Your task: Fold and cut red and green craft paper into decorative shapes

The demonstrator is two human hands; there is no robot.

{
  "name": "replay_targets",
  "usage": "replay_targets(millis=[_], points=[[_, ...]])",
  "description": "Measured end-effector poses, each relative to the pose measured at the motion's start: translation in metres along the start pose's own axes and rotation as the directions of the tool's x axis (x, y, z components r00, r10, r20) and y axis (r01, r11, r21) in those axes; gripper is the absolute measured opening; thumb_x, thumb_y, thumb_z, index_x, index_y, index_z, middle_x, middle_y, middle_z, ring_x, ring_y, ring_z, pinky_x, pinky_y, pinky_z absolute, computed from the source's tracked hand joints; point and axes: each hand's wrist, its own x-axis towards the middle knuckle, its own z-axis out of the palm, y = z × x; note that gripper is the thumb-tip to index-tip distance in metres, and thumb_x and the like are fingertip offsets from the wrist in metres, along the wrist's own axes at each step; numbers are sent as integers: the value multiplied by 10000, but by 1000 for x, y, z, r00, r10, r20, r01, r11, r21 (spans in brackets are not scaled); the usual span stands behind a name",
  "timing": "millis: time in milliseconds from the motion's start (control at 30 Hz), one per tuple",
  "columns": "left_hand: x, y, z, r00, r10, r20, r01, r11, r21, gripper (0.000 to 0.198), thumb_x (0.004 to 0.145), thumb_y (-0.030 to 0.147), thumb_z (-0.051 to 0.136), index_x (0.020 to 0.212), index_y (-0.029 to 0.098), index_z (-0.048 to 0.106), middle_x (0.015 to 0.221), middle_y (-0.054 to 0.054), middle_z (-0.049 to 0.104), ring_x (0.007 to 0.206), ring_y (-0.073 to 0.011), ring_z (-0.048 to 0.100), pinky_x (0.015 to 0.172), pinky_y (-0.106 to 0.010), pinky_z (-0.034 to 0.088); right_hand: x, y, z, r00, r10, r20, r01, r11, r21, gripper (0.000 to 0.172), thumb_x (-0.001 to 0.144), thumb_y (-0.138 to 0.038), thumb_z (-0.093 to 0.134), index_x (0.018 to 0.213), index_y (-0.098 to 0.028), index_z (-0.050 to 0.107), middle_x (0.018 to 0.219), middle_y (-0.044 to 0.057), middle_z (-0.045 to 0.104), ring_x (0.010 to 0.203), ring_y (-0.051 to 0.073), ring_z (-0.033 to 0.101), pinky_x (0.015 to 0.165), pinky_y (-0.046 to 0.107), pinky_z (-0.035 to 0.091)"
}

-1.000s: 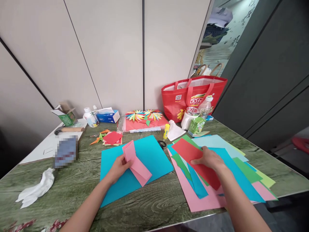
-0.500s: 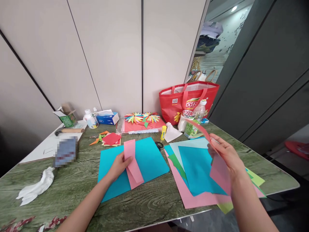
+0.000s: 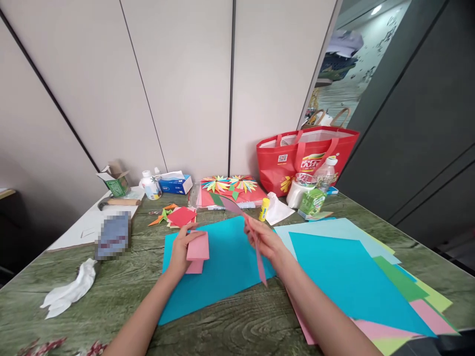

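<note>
My left hand (image 3: 181,248) grips a folded piece of pink paper (image 3: 198,245) above the left part of a blue sheet (image 3: 226,267). To its right, my right hand (image 3: 264,238) pinches another strip of pink paper (image 3: 259,257), held nearly edge-on, with a greenish patch at its upper end. Both hands are over the blue sheet, apart from each other. Behind the right hand stands a yellow glue stick (image 3: 264,209). Several coloured sheets, a large blue sheet (image 3: 345,267) among them, lie under and beside my right forearm.
Red paper squares (image 3: 181,216) and paper stars (image 3: 215,184) lie farther back. A red bag (image 3: 278,170), a juice carton (image 3: 311,202) and a bottle (image 3: 325,173) stand back right. At left are a hammer (image 3: 122,201), a pixelated item (image 3: 114,235) and a crumpled tissue (image 3: 72,291).
My right hand has moved left with its pink strip, from over the stacked sheets to the blue sheet. The left hand's pink paper now looks shorter and folded. The view has shifted slightly.
</note>
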Motion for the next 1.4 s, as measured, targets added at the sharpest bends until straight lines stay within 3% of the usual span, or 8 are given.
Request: replay_targets(millis=[133, 300, 500, 700, 900, 1067, 1167, 1400], points=[[2, -1, -7, 996, -18, 87, 26, 995, -93, 286, 675, 263, 580, 931, 217, 701, 1135, -94, 547, 1066, -263, 501, 879, -359, 400, 1, 24, 4, 993, 111, 32, -112, 994, 16, 297, 614, -328, 747, 832, -158, 637, 742, 54, 704, 674, 206, 659, 625, 319, 526], [0, 2, -3, 962, 10, 272, 23, 993, -118, 275, 781, 265, 446, 849, 247, 712, 1197, -57, 548, 1133, -232, 471, 921, -357, 386, -4, 29, 5, 996, 70, -58, -68, 997, 37, 377, 595, -319, 761, 922, -213, 606, 875, 28, 712, 779, 218, 665, 700, 354, 521], [-5, 11, -1, 999, -20, -40, 15, 991, -134, 228, 794, 289, 460, 832, 196, 665, 961, -60, 660, 975, -232, 566, 864, -351, 415, -3, 31, 3, 991, -27, -128, 26, 1000, -11, 304, 591, -322, 762, 842, -206, 636, 924, 30, 706, 871, 230, 639, 750, 360, 512], [-15, 24, 5, 997, 36, -71, -47, 986, -157, 485, 804, 342, 507, 1243, 209, 351, 1068, -80, 592, 1038, -211, 526, 874, -325, 394, -4, 37, 4, 989, -30, -146, 27, 999, -24, 309, 601, -329, 754, 857, -208, 631, 876, 32, 714, 788, 227, 654, 733, 377, 514], [-16, 27, 9, 984, 159, -81, -152, 985, 83, 204, 781, 324, 540, 950, 210, 555, 1070, -67, 539, 1036, -222, 499, 883, -334, 391, -6, 36, 9, 994, -38, -98, 35, 999, -25, 350, 598, -362, 751, 878, -225, 593, 862, 25, 711, 776, 226, 656, 714, 371, 513], [-14, 24, 9, 965, 164, -203, -157, 986, 53, 416, 789, 304, 541, 1181, 239, 417, 1206, -88, 450, 1129, -221, 440, 935, -354, 368, -8, 37, 14, 999, -15, -33, 15, 1000, -19, 299, 640, -367, 721, 871, -221, 600, 931, 28, 695, 834, 226, 644, 731, 362, 498], [-17, 24, 8, 935, 245, -256, -227, 969, 101, 317, 797, 303, 538, 1101, 241, 477, 1192, -86, 441, 1160, -223, 408, 963, -369, 338, -9, 39, 16, 1000, -6, 10, 6, 1000, 4, 267, 661, -357, 707, 869, -226, 601, 924, 20, 694, 807, 214, 647, 733, 360, 489], [-21, 39, 6, 980, 198, 3, -198, 980, 8, 386, 829, 475, 398, 711, 194, 635, 1123, -83, 517, 1119, -270, 426, 934, -360, 359, -10, 45, 17, 999, 32, -32, -33, 999, -32, 203, 659, -355, 712, 740, -205, 602, 762, -7, 692, 700, 179, 636, 688, 320, 477]])
